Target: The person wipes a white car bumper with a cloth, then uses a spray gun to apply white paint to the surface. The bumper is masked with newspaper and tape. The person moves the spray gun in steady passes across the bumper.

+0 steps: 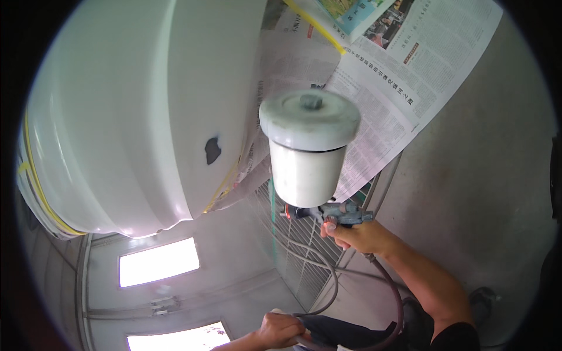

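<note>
My right hand is wrapped round the handle of a spray gun. On top of the gun stands a white paint cup with a stained, pale round lid. The gun's nozzle points left, beneath a white car body panel that has a dark grey patch. A dark air hose drops from the gun's handle and loops toward my left hand. That hand is low in front of me, its fingers closed round the hose; part of the grip is hidden.
Newspaper sheets with yellow masking tape cover the area beside the panel. Below lies a floor grating with a hose across it. Grey floor stretches to the right. Bright windows show in the wall at lower left.
</note>
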`<state>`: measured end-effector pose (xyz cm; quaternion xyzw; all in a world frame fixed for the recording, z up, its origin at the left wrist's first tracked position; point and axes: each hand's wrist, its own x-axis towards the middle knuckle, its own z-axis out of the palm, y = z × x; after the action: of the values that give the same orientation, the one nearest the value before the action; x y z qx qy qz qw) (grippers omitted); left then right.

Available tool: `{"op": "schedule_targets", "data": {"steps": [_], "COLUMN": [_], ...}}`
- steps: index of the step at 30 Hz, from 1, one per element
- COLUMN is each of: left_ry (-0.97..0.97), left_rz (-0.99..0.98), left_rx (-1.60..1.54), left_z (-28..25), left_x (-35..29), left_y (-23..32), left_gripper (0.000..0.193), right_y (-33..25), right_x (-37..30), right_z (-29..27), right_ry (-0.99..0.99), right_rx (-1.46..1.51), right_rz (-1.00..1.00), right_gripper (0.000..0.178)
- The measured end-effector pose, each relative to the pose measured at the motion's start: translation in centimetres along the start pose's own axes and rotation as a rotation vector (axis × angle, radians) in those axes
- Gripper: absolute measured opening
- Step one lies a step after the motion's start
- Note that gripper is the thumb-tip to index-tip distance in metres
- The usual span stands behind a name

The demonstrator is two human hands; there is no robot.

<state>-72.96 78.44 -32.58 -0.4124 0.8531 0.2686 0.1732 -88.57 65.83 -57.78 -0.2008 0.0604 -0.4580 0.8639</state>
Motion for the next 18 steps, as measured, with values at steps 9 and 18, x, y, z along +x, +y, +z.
{"op": "schedule_targets", "data": {"steps": [9,18], "left_ry": [0.136,0.348], "left_rz": [0.132,0.239], "left_rx": [0.092,0.15], "left_z": [1.1,-1.6], "left_x": [1.7,3.4], "left_y": [-4.8,-6.4], "left_gripper": [0.023,0.028], "right_y": [-15.5,-26.7], "right_x": [-4.0,-6.4], "right_z": [-1.5,4.0], "right_ry": [0.584,1.134], "right_rx": [-0.658,-1.072], "right_rz": [-0.472,-0.761], "right_gripper": [0.029,0.037]}}
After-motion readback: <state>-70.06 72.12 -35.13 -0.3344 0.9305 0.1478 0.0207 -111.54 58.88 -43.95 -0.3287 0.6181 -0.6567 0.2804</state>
